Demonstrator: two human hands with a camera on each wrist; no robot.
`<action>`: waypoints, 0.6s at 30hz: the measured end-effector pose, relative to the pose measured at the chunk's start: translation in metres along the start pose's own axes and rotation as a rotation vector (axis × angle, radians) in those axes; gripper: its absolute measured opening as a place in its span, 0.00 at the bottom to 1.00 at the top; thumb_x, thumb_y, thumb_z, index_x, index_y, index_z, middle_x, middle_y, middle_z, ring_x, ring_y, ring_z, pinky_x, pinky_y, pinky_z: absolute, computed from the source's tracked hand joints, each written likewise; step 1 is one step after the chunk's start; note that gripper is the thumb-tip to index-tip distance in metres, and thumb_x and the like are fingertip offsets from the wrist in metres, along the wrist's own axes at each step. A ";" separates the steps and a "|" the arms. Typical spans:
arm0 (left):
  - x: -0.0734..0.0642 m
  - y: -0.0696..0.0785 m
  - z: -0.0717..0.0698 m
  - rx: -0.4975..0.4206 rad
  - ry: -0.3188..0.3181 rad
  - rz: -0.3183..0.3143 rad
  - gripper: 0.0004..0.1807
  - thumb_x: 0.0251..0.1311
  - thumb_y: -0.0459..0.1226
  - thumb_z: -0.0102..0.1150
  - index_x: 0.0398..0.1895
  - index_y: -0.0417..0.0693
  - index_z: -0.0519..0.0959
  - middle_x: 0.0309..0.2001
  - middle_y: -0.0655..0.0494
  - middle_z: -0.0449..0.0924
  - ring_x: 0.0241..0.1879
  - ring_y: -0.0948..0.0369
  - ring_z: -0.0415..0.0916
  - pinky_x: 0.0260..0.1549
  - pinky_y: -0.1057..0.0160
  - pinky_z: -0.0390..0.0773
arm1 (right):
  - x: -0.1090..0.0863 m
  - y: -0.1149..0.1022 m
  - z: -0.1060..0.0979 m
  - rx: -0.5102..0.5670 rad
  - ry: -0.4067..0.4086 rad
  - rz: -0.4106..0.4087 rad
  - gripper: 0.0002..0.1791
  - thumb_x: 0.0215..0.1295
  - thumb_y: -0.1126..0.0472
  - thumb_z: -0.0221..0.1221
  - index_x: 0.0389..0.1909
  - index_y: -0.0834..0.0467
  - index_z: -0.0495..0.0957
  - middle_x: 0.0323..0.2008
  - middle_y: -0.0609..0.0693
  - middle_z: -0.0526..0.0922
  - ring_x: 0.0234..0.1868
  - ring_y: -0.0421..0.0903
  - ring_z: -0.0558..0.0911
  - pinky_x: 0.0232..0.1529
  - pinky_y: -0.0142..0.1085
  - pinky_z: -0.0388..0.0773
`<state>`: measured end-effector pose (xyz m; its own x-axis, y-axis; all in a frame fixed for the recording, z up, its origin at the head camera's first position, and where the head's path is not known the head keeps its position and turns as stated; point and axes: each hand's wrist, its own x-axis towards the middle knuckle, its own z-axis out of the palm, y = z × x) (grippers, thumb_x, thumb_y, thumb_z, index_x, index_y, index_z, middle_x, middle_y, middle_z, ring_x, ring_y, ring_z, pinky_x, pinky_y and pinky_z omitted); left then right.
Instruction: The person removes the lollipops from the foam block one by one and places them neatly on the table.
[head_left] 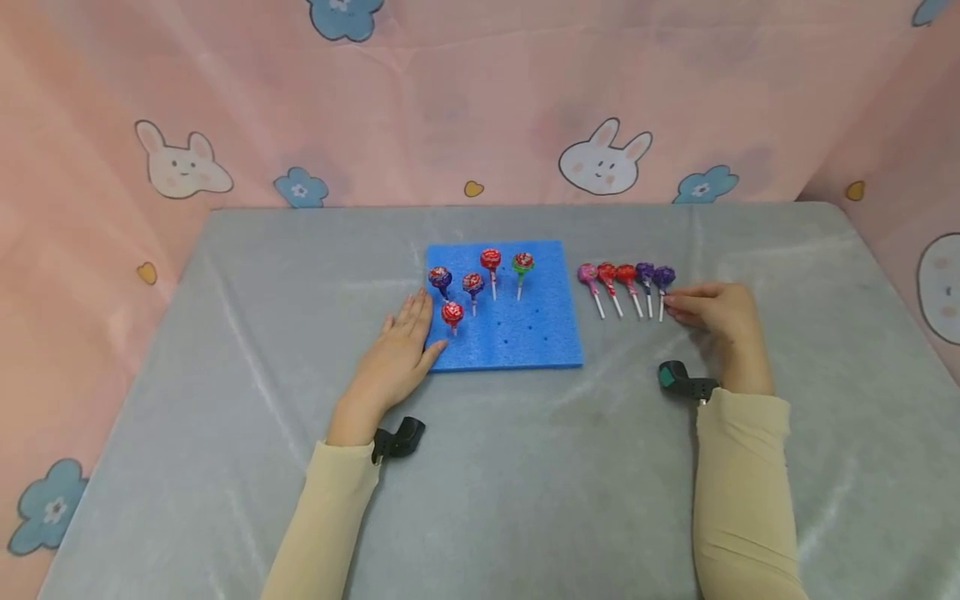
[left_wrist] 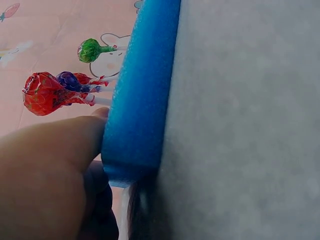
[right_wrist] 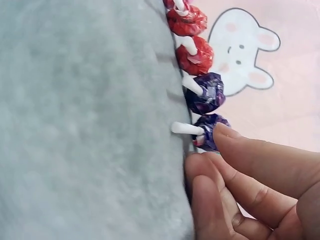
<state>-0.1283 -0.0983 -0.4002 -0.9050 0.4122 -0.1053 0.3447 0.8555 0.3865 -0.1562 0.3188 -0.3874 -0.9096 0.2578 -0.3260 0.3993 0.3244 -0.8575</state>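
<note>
A blue foam board [head_left: 495, 346] lies on the table with several wrapped lollipops upright in it; one has a green wrapper [head_left: 522, 262], one at the front is red [head_left: 452, 313]. My left hand [head_left: 390, 358] lies along the board's left side, fingers extended, thumb at its front left corner [left_wrist: 132, 170]. To the right of the board, a row of loose lollipops runs from a pink one [head_left: 588, 273] to a purple one [head_left: 663, 277]. At that end one, my right hand [head_left: 712, 312] pinches with thumb and fingertips near the wrapper's base; its white stick [right_wrist: 186, 128] sticks out bare.
Small holes [head_left: 506, 341] dot the front right part of the board. Beside the end lollipop lies another purple one [head_left: 645, 273], then red ones [head_left: 626, 275]. A grey cloth covers the table [head_left: 525, 483]; a pink curtain [head_left: 450, 100] hangs behind it.
</note>
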 end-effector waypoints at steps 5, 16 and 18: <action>0.001 0.002 -0.002 0.001 0.003 0.007 0.36 0.73 0.50 0.36 0.74 0.39 0.41 0.74 0.48 0.35 0.73 0.53 0.34 0.68 0.50 0.40 | -0.005 -0.003 -0.005 -0.034 0.030 -0.017 0.02 0.58 0.60 0.65 0.27 0.51 0.84 0.19 0.32 0.79 0.24 0.31 0.81 0.33 0.24 0.76; 0.000 0.002 0.000 -0.006 0.003 -0.001 0.37 0.72 0.50 0.37 0.74 0.38 0.41 0.75 0.47 0.35 0.73 0.53 0.33 0.68 0.49 0.39 | -0.020 -0.024 -0.003 0.045 0.036 -0.111 0.09 0.57 0.55 0.67 0.21 0.37 0.82 0.24 0.33 0.81 0.30 0.30 0.81 0.39 0.22 0.75; 0.001 0.001 0.000 -0.004 0.006 0.001 0.37 0.72 0.50 0.37 0.74 0.38 0.42 0.74 0.46 0.36 0.73 0.52 0.34 0.68 0.49 0.39 | -0.023 -0.028 0.001 0.072 0.038 -0.135 0.08 0.58 0.56 0.66 0.23 0.38 0.83 0.25 0.33 0.81 0.30 0.30 0.82 0.36 0.21 0.76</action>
<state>-0.1284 -0.0969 -0.3999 -0.9061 0.4114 -0.0992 0.3448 0.8536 0.3905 -0.1468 0.3034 -0.3563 -0.9488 0.2509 -0.1921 0.2635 0.2928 -0.9191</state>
